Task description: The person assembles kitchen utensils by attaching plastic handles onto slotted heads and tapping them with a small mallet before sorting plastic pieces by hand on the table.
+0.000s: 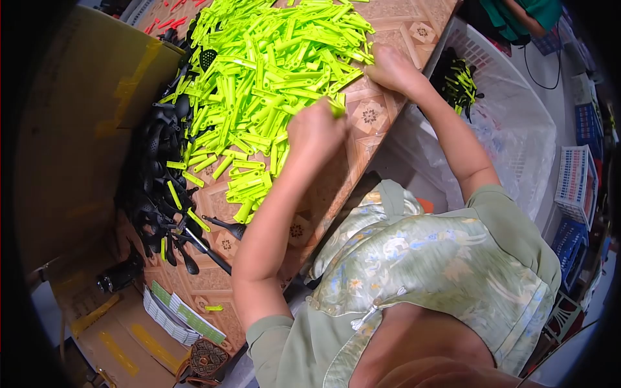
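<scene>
A big heap of lime-green plastic handles (265, 71), each with a hole near one end, covers much of the table. My left hand (315, 132) is closed at the heap's near edge, with a lime-green plastic handle (337, 107) showing at its fingers. My right hand (393, 68) is curled at the right side of the heap, close to the table edge. Its fingertips face the green pieces, and what they hold, if anything, is hidden. Black kitchen utensils (158, 168), spoons and slotted heads among them, lie heaped along the heap's left side.
The wood-patterned table (369, 116) ends in a slanting edge before my body. A white crate (517, 103) beside it holds black utensils with green handles (460, 81). A large cardboard box (84, 129) stands at left. Stacked printed cards (181, 313) lie low left. Another person's arm (525, 18) shows top right.
</scene>
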The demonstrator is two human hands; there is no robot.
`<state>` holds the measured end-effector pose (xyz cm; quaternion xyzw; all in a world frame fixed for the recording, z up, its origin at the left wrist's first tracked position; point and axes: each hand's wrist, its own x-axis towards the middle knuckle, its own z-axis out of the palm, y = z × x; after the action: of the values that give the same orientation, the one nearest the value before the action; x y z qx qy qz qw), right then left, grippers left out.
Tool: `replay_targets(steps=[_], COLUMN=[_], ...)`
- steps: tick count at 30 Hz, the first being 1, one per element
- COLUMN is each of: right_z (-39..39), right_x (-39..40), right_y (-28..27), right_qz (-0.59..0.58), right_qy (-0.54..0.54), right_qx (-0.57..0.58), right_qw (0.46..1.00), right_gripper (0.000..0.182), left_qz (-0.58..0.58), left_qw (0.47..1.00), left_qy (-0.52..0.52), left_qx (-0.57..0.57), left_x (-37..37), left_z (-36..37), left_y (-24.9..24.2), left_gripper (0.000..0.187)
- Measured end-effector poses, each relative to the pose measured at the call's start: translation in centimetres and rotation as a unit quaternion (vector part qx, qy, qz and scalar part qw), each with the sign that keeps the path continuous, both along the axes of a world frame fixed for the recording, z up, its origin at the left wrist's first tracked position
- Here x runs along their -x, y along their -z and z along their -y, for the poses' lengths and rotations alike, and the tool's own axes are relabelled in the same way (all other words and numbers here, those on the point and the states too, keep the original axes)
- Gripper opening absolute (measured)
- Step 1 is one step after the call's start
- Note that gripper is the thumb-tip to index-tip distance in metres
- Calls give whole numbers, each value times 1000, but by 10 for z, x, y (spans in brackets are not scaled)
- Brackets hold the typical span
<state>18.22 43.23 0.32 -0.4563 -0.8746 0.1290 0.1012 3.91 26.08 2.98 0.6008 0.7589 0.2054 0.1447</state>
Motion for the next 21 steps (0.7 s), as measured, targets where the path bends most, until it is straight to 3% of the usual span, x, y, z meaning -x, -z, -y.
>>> replay_targets(steps=[2, 6, 7, 8, 12, 15, 21], right_z=[-2, -3, -5, 4, 22, 27, 10], right_x=[0, -9, -10, -11, -7, -4, -3], right_y=[-13, -26, -24, -18, -1, -1, 2], right_qz=[-6, -78, -109, -128, -54, -38, -49], right_qy=[4, -8, -24, -34, -188, -242, -229], right_qx=[9, 59, 75, 5, -71, -115, -136], right_qw=[1000, 995, 991, 991, 978, 963, 963], right_gripper=[34, 37, 37, 36, 37, 33, 19], left_qz=[-76, -116, -120, -126, -90, -68, -38], left_qw=[997, 988, 988, 986, 986, 983, 969], left_qy=[32, 10, -3, -16, -101, -151, -198], left_qx=[-4, -99, -102, -105, -94, -83, -145], left_x=[-14, -12, -8, 0, 20, 45, 82], left_z=[2, -9, -13, -16, -23, -39, -55], left_y=[12, 26, 24, 22, -3, -13, -31], left_gripper=[28, 8, 8, 8, 13, 19, 33])
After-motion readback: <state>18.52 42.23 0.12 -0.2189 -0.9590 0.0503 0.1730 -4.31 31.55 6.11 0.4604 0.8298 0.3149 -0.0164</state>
